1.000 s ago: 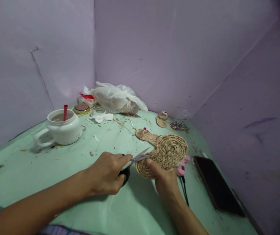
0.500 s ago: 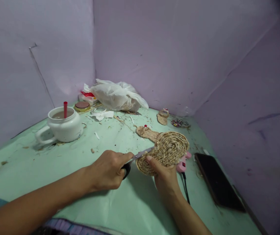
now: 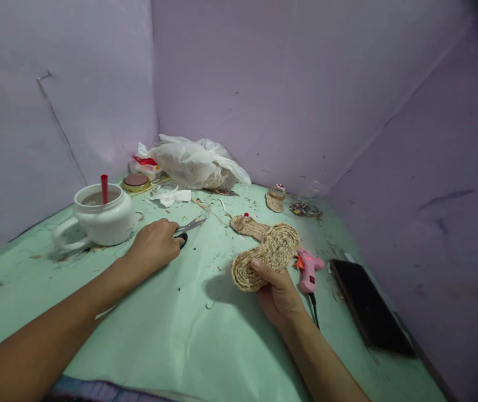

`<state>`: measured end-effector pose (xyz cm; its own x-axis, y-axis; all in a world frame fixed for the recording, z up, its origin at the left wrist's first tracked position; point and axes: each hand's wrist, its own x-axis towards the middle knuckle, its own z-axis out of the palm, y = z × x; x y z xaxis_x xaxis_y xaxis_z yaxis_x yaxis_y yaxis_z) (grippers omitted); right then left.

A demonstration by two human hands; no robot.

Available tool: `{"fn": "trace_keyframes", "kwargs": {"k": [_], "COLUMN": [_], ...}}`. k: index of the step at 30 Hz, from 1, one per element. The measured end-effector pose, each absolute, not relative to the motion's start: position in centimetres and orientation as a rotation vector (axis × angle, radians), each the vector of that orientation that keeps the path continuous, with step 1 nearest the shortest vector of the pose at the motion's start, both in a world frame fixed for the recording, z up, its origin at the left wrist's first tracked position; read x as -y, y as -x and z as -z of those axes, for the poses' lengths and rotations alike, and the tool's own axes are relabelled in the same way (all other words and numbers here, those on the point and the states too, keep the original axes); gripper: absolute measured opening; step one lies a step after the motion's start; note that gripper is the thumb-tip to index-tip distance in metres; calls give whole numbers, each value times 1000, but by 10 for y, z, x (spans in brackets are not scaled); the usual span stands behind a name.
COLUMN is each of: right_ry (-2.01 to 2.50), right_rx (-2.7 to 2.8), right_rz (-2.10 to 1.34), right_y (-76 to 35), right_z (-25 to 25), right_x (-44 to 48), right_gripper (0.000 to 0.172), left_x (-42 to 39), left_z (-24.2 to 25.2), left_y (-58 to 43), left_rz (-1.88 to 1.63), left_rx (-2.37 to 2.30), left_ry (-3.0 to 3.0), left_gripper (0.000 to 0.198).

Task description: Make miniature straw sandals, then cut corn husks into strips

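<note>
My left hand (image 3: pixel 155 243) is low over the table with its fingers closed around the handles of a pair of scissors (image 3: pixel 192 224), whose blades point away to the right. In my right hand (image 3: pixel 278 293) is a coiled, woven straw sole (image 3: pixel 270 257), shaped like a small slipper sole. The thumb presses on its upper face and the other fingers are hidden beneath it. Just behind the sole, and partly covered by it, lies a narrow woven straw piece (image 3: pixel 250 226) with a red bead. A pink glue gun (image 3: pixel 309 271) rests beside my right hand.
A white mug (image 3: pixel 107 218) with a red stick in it stands at the left. Toward the back are a plastic bag (image 3: pixel 197 162), a round tin (image 3: pixel 136 182), a tiny straw slipper (image 3: pixel 275 199) and a beaded item (image 3: pixel 304 209). A dark phone (image 3: pixel 370 307) lies at the right.
My left hand has drawn the scissors away from the sole, left and back to the table. The sole has turned and shifted slightly left in my right hand, uncovering more of the glue gun.
</note>
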<state>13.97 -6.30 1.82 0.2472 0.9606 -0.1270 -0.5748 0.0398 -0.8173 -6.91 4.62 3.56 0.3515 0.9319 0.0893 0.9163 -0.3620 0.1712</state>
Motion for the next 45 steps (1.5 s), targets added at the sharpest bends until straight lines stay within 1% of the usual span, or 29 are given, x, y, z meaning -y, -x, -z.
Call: {"fn": "trace_keyframes", "kwargs": {"k": [4,6,8,9,11,13,15,17,22,25,28,31,33,36,39,45], "right_ry": [877,867,868,871,884,898,918,930,897,874,873,868,868,876,855,828], "right_rx": [572,589,627,651,691,709,714,707,649,632,624,623,604,555,585,612], "right_rz": [-1315,-1336,-1350,-1353,-1348,-1329,-1305,-1261,-1201,-1226,-1221,-1234,-1240,-1243,-1271,-1317], "right_y": [-142,-142,-141,-140,-138,-136,-134,-132,-125,-123,-124,-125,-126,-127,-126,-119], "right_z": [-16,-16,-16,-16,-17,-16,-16,-15,-16,-16,-16,-17,-18,-18,-16,-21], "right_x": [63,63,64,65,66,67,67,66,68,70,72,71,69,67,66,71], "right_gripper": [32,33,35,36,37,35,34,35,43,44,42,32,28,27,24,29], "left_x": [-40,-27,-11,-3,11,20,23,22,20,22,22,21,20,23,28,23], "left_z": [-39,-44,-49,-51,-51,-47,-40,-33,-20,-17,-20,-30,-37,-39,-33,-27], "left_y": [64,56,45,40,32,27,25,25,26,25,23,22,22,22,19,14], "left_rz": [-388,-583,-816,-851,-939,-1085,-1225,-1295,-1355,-1376,-1366,-1310,-1289,-1304,-1255,-1163], "left_rx": [-1673,-1553,-1210,-1036,-918,-875,-766,-615,-494,-466,-446,-461,-554,-709,-760,-923], "left_ry": [-2545,-2517,-2378,-2280,-2136,-2140,-2222,-2297,-2436,-2520,-2532,-2427,-2280,-2154,-2200,-2035], "left_gripper": [36,33,25,21,14,9,10,16,29,32,30,23,22,25,20,11]}}
